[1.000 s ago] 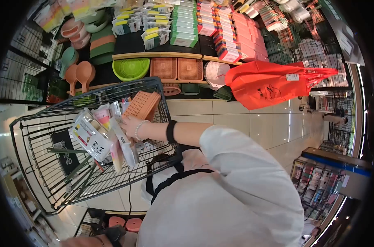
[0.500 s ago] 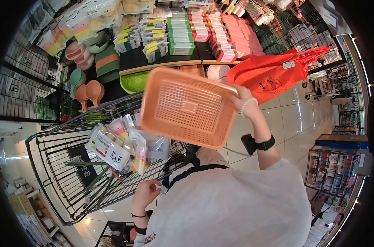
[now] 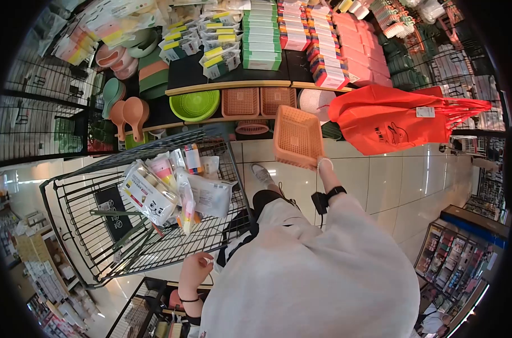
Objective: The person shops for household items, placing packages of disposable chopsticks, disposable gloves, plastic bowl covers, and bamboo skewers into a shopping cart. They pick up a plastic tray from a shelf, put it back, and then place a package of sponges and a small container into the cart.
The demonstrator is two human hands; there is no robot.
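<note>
Farther from the camera than half a second ago, the orange mesh basket [image 3: 298, 137] is now held out at arm's length towards the shelves, and it looks much smaller in the view.

Nearest the camera, the person's left hand [image 3: 195, 269] sits low by the near rim of the black wire shopping cart [image 3: 70, 186]. Its fingers are curled, but whether they grip the rim cannot be told. Clear plastic packets [image 3: 149, 194] of small coloured goods are piled in the cart's upper section.

Beyond the cart, the right hand [image 3: 322, 165] is closed on the lower edge of the orange mesh basket, holding it tilted in the air above the pale floor tiles. A bead bracelet [image 3: 324, 161] and a black wristband [image 3: 330, 193] circle that arm. One grey shoe [image 3: 261, 173] shows on the floor between the cart and the arm.

Farther off, a wooden shelf [image 3: 227, 87] carries a lime green colander [image 3: 195, 105] and two matching orange baskets [image 3: 240, 101] side by side, just beyond the held one. To the right hangs a red tote bag [image 3: 391, 121] with a tag.
</note>
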